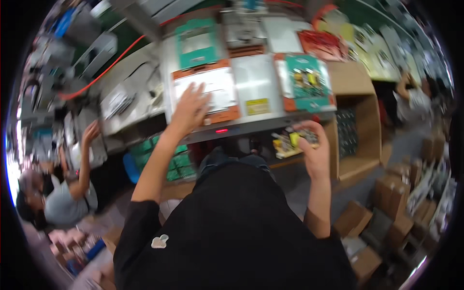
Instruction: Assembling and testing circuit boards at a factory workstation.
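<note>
My left hand (190,110) is open, its fingers spread over a white panel set in an orange fixture (227,115) on the bench. Some fingertips lie on or just above the panel; blur hides which. In front of the bench edge, my right hand (314,145) grips a small circuit board (285,145) with yellow and metallic parts standing on it. Beyond that hand, a teal plate (313,104) on a second orange fixture carries a board with similar yellow parts. Between the two fixtures lies a metal plate (246,77) bearing a yellow label.
Right of the bench stands an open cardboard box (360,166) holding dark trays. Red bags or wires (321,44) lie at the back right. Another teal plate (193,60) is farther back. Green trays (181,162) sit below left. One person (72,200) is at left, another (413,99) at far right.
</note>
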The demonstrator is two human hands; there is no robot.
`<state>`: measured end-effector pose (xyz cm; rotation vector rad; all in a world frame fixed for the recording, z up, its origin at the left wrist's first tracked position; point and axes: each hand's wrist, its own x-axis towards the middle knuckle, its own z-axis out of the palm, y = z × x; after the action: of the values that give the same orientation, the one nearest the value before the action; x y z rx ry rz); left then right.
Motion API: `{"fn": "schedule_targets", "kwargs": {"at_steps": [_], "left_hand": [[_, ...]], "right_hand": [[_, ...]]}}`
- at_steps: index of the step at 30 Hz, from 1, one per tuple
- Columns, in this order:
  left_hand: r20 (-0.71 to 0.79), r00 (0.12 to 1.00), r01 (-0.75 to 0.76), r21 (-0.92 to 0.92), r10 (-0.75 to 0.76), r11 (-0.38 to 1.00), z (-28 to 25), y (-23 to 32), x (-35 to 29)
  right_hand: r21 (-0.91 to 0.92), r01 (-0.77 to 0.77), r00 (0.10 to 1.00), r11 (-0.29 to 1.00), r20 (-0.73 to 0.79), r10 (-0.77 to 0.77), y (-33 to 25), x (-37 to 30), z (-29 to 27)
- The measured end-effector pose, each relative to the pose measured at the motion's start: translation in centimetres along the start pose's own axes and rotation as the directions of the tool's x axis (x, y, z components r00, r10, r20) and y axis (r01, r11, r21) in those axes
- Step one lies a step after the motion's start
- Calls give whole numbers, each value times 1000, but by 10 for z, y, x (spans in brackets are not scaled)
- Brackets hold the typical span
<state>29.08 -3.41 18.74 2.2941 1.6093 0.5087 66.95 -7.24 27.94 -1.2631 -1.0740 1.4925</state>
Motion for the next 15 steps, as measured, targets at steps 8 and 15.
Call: {"fn": "schedule_targets", "kwargs": {"at_steps": [8, 15], "left_hand": [[45, 966, 153, -893, -256, 424, -48, 101, 2], [509, 754, 411, -859, -416, -306, -25, 155, -8]], "right_hand": [[374, 221, 974, 901, -40, -222, 1, -10, 79], [-307, 441, 865, 844, -107, -490, 18, 16, -9]]}}
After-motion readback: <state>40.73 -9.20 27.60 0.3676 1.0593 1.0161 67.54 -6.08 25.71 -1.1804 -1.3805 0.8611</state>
